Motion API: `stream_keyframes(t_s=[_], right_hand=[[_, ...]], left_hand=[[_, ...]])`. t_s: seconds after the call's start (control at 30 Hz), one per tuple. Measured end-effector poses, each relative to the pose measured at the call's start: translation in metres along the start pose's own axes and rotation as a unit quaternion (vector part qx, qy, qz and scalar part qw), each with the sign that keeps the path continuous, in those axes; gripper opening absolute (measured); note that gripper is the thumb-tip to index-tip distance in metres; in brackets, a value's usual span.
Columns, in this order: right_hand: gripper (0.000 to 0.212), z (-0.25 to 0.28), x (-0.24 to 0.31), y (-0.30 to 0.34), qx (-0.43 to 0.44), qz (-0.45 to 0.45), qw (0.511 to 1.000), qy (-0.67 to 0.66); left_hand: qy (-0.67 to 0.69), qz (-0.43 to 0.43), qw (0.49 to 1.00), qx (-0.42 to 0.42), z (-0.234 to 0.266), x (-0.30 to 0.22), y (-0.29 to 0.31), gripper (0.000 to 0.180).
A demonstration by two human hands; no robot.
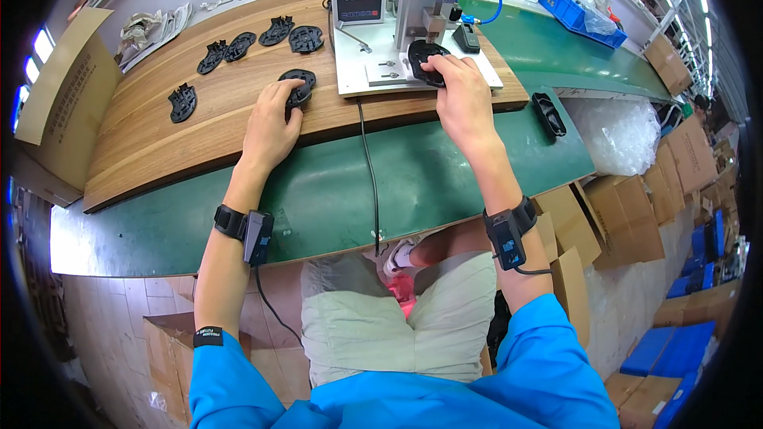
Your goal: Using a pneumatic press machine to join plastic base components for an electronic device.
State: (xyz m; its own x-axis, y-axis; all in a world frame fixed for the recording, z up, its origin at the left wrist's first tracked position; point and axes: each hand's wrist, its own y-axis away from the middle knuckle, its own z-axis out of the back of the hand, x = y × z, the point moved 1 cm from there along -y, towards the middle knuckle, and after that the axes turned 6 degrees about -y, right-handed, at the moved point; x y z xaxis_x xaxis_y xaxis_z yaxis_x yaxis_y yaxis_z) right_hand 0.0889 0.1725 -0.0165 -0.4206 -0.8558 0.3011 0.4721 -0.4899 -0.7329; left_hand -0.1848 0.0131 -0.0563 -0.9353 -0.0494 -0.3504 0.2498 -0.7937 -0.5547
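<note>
My left hand (273,121) is closed on a black molded plastic part (300,86) at the right side of the wooden board. With my right hand (462,95) I grip another black plastic part (423,57), held under the head of a bench press machine (433,16) on its white base plate (354,71). Several similar black plastic parts lie on the board to the left, among them one near the back (306,39) and one farther left (182,102). A black oblong shell (548,114) rests on the green table, right of the board.
A digital display box (359,0) with red digits stands left of the press. The wooden board (151,151) lies on a green table (334,230). A black cable (368,167) hangs over the front edge. An open carton (67,95) stands left; a blue crate (572,12) sits back right.
</note>
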Motion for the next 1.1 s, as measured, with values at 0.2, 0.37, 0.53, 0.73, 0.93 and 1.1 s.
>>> stream_keyframes(t_s=[0.2,0.37,0.53,0.73,0.93,1.1], right_hand=[[0.033,0.0008,0.0015,-0.0003,0.011,-0.013,1.0,-0.002],[0.034,0.0006,0.0002,0.0005,0.011,-0.006,1.0,-0.003],[0.036,0.0012,0.0006,0.0001,0.019,-0.007,1.0,0.0],[0.036,0.0003,-0.0008,0.0004,0.016,-0.008,1.0,0.0],[0.038,0.0013,0.0014,-0.0005,0.022,-0.009,1.0,-0.004],[0.04,0.0021,0.0044,-0.001,0.041,-0.026,0.999,-0.004]], left_hand=[[-0.009,-0.012,1.0,-0.011,-0.0017,0.0029,0.0005,0.042],[-0.013,-0.009,1.0,-0.011,-0.0019,0.0025,0.0003,0.041],[-0.022,-0.011,1.0,-0.012,-0.0025,0.0038,0.0003,0.042],[-0.021,-0.006,1.0,-0.011,-0.0026,0.0009,0.0013,0.041],[-0.026,0.0,0.999,-0.022,-0.0045,0.0027,-0.0004,0.04],[-0.045,-0.01,0.998,-0.038,-0.0065,0.0051,0.0002,0.041]])
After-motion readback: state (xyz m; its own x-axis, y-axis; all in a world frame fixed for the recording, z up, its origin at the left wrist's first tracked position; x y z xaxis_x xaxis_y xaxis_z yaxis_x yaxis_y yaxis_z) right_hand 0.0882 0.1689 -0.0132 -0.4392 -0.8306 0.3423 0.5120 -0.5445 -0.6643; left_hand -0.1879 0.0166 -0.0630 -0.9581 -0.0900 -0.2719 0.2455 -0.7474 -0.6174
